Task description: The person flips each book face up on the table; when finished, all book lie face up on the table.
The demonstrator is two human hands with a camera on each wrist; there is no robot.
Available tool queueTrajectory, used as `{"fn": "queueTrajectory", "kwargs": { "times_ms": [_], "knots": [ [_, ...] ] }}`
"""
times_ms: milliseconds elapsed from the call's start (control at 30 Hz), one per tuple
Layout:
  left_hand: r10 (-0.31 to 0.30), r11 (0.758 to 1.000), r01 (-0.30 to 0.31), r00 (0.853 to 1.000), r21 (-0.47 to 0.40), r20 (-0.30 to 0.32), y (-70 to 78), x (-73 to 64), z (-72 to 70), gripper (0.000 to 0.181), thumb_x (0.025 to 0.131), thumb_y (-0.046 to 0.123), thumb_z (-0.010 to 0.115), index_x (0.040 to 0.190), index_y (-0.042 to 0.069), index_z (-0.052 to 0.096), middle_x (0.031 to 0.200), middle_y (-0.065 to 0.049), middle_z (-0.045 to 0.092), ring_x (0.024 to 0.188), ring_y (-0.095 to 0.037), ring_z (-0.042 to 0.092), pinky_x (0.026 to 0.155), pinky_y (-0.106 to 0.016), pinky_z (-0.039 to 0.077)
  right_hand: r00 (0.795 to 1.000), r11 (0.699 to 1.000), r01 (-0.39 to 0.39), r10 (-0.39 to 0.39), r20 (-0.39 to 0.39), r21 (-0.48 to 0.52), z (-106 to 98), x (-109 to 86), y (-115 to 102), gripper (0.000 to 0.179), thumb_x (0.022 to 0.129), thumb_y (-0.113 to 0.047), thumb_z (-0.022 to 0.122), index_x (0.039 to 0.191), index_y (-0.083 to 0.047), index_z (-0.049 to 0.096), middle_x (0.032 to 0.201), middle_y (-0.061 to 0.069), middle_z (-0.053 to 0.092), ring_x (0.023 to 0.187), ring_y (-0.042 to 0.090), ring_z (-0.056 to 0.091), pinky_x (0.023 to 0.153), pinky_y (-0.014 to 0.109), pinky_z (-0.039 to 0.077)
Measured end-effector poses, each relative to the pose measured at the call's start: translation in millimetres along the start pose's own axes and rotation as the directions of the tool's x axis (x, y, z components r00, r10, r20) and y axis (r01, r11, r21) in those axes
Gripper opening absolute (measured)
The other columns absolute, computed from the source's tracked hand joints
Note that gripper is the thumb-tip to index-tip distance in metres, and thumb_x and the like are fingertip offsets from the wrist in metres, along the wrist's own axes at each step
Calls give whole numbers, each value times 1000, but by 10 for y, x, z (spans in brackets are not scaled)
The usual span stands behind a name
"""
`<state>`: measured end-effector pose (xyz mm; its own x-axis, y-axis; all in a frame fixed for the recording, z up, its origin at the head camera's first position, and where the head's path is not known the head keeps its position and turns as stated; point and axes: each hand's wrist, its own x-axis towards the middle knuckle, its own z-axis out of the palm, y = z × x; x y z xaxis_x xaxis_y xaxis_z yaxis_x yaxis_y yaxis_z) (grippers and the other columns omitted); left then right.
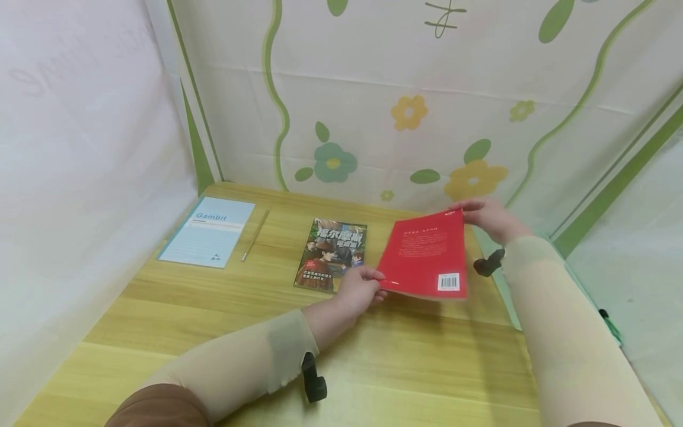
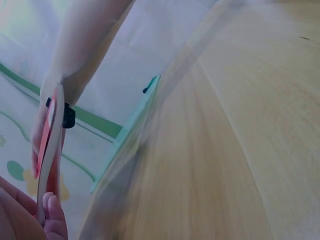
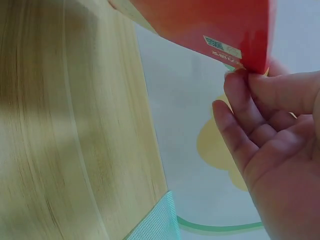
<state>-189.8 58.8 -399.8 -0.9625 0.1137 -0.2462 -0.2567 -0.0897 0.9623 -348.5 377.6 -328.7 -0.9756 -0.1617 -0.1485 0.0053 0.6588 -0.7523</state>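
A red paperback book (image 1: 424,252) is held above the table, its back cover with a barcode facing up in the head view. My left hand (image 1: 361,292) pinches its near left corner, thumb on top and fingers beneath. At the far right corner my right hand (image 1: 493,219) pinches the book between thumb and fingers; the right wrist view shows this grip on the corner of the red cover (image 3: 220,30). In the left wrist view the book (image 2: 52,140) appears edge-on, its white page edges showing. Close by the left hand, a comic-style book (image 1: 332,252) lies on the table.
A light blue notebook (image 1: 208,231) marked "Gambit" lies at the far left, with a pencil (image 1: 256,234) beside it. A mint-green mesh item (image 1: 507,296) lies along the right edge of the wooden table (image 1: 213,362). Printed fabric walls (image 1: 363,77) enclose the back and sides.
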Motion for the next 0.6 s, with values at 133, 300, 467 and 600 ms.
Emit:
{"fn": "queueTrajectory", "kwargs": {
  "times_ms": [133, 300, 467, 600],
  "knots": [
    [5, 1000, -5, 1000, -12, 18, -2, 16, -25, 19, 86, -15, 53, 99, -5, 63, 89, -14, 62, 75, -24, 66, 72, -34, 60, 1000, 999, 23, -23, -1, 29, 17, -6, 5, 42, 95, -31, 67, 132, -12, 60, 134, 9, 53, 124, 30, 43, 102, 56, 40],
    [-4, 1000, 4, 1000, -9, 25, -5, 49, -52, 20, 87, -15, 53, 100, -5, 64, 86, -13, 64, 72, -19, 64, 74, -36, 59, 996, 982, 88, -89, 3, 165, 36, 26, 13, 35, 101, -16, 57, 132, 0, 56, 135, 13, 53, 120, 24, 50, 96, 37, 51],
    [-24, 1000, 24, 999, -16, 29, -4, 71, -65, 19, 88, -13, 53, 101, -3, 63, 85, -12, 64, 73, -20, 64, 74, -35, 59, 989, 956, 137, -146, 13, 260, 35, 56, 19, 34, 103, -11, 53, 133, 3, 51, 141, 16, 47, 121, 15, 49, 90, 27, 53],
    [-15, 999, 16, 999, -28, 38, -9, 66, -70, 19, 88, -13, 53, 102, -5, 63, 86, -13, 64, 73, -20, 64, 75, -36, 59, 983, 939, 176, -185, 4, 295, 35, 46, -27, 35, 103, -13, 53, 134, 2, 50, 139, 15, 48, 121, 19, 50, 91, 26, 52]
  ]
}}
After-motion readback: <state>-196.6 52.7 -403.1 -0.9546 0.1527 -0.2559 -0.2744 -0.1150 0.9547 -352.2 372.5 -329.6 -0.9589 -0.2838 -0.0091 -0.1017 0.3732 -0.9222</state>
